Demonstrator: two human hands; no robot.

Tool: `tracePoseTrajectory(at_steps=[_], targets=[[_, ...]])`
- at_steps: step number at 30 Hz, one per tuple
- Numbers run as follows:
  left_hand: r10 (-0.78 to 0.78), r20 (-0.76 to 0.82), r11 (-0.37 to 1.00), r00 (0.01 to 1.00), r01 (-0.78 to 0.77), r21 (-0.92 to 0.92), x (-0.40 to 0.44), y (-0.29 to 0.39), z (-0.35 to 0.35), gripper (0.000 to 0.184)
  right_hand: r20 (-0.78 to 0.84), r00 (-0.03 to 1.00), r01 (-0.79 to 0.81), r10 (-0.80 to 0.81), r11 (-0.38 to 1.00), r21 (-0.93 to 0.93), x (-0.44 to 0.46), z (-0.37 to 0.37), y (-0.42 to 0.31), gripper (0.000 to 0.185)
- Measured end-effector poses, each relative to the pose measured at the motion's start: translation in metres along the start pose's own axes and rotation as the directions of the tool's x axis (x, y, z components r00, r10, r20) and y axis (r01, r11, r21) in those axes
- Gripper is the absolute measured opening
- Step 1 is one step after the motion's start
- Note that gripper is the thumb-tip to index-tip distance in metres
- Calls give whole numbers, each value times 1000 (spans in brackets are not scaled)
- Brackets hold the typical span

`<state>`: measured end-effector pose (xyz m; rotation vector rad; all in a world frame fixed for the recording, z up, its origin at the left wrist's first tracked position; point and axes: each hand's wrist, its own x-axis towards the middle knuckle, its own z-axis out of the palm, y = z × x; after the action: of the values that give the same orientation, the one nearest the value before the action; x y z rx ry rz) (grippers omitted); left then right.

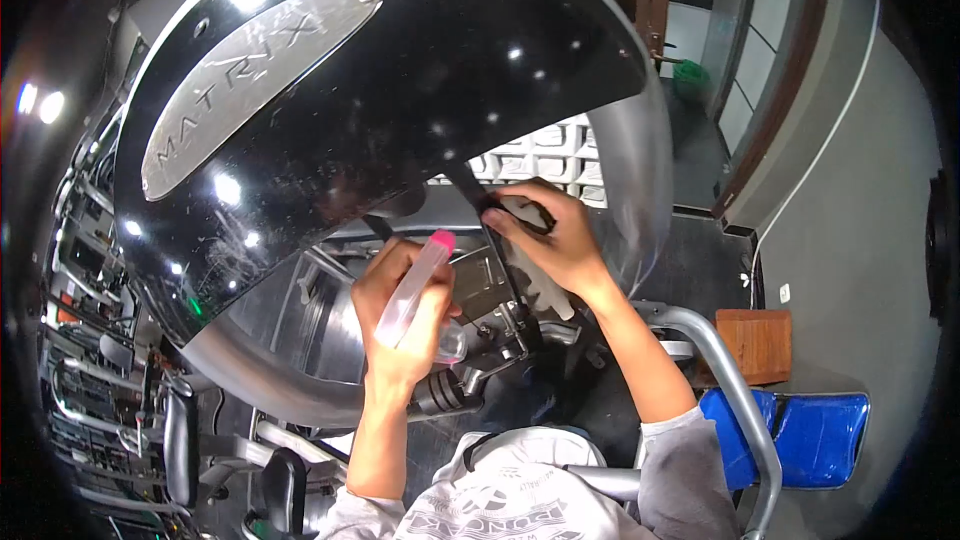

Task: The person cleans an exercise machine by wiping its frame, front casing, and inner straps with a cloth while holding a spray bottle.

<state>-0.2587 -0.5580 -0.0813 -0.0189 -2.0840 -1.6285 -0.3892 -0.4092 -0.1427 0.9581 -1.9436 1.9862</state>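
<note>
My left hand (pixel 398 305) is closed around a translucent plastic bottle (pixel 405 302) with a pink top, held at a slant. My right hand (pixel 555 245) is closed at a narrow black bar (pixel 503 265) of the machine, thumb and fingers bent at its upper part. A pale greyish cloth (pixel 540 285) hangs below the right palm, and that hand appears to grip it against the bar. Above both hands is a large glossy black panel (pixel 430 70) with a silver MATRIX plate (pixel 260 80). Metal joints and a pedal-like part (pixel 480 280) show between the hands.
A curved grey frame tube (pixel 640 190) surrounds the panel's right side. Another bent tube (pixel 730 380) rises near my right elbow. Blue seats (pixel 822 437) and a brown wooden box (pixel 755 345) stand to the right. Gym machines (pixel 110 370) crowd the left.
</note>
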Motion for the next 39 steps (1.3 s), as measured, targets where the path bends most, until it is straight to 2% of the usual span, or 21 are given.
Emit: tracePoseTrajectory(at_steps=[3,6,7,8,11,15,17,21,22,24,26,28,29,30,32,33,34,35,36,38,39], targets=[[87,-26,961,996,-77,265,10,0,0,12,-1,1000,9,-9,998,-65,-3,-6,-15,27],[100,-84,946,991,-69,316,14,17,10,12,-65,997,22,-29,994,-104,-7,-1,-18,28],[232,-31,903,972,-204,378,15,16,9,12,-96,995,19,-33,990,-142,-8,-1,-21,29],[227,-30,906,973,-200,373,17,19,11,12,-126,991,15,-38,984,-180,-9,1,-23,30],[370,-9,815,929,-320,483,24,30,15,11,-169,985,13,-44,984,-180,-13,6,-23,31],[395,4,755,919,-327,569,29,38,16,15,-200,979,-11,-29,981,-193,-15,9,-24,31],[318,1,772,948,-260,579,28,40,16,15,-199,979,-2,-39,980,-200,-15,9,-23,31],[336,5,756,942,-272,595,28,41,16,16,-166,984,29,-59,983,-181,-18,6,-16,32],[291,4,764,957,-235,601,29,44,14,17,-166,985,26,-56,984,-178,-18,7,-12,32],[247,1,770,969,-197,606,30,45,10,18,-240,971,6,2,999,34,-20,5,-6,40],[180,29,804,983,-164,572,30,46,5,20,-205,961,-148,187,970,194,-20,-4,-16,47],[127,6,855,992,-113,506,28,44,3,21,-224,974,25,6,990,136,-6,-1,-18,46],[75,-10,900,997,-63,432,28,42,2,22,-222,973,85,-60,991,105,2,0,-27,37],[71,-9,898,997,-60,435,27,39,1,22,-240,940,235,-243,970,-62,13,0,-31,29],[56,-88,946,995,-25,323,27,31,-1,16,-254,938,253,-237,967,30,27,11,-48,22],[53,-85,946,995,-22,324,27,27,-4,16,-171,977,141,-124,986,88,28,13,-56,19],[38,-47,975,998,-27,223,28,22,-9,18,-81,997,23,-12,991,134,28,16,-61,17],[27,-8,993,1000,-26,117,28,19,-13,21,-139,943,296,-302,953,-60,35,22,-56,14],[22,-3,993,1000,-22,115,28,18,-12,21,-142,945,290,-296,955,-63,37,23,-55,14],[41,-22,991,999,-43,-130,28,15,-10,27,-164,875,416,-455,881,-227,38,24,-55,17],[-3,-10,993,1000,2,-117,28,14,-13,31,-137,918,339,-371,916,-213,32,22,-55,28]])
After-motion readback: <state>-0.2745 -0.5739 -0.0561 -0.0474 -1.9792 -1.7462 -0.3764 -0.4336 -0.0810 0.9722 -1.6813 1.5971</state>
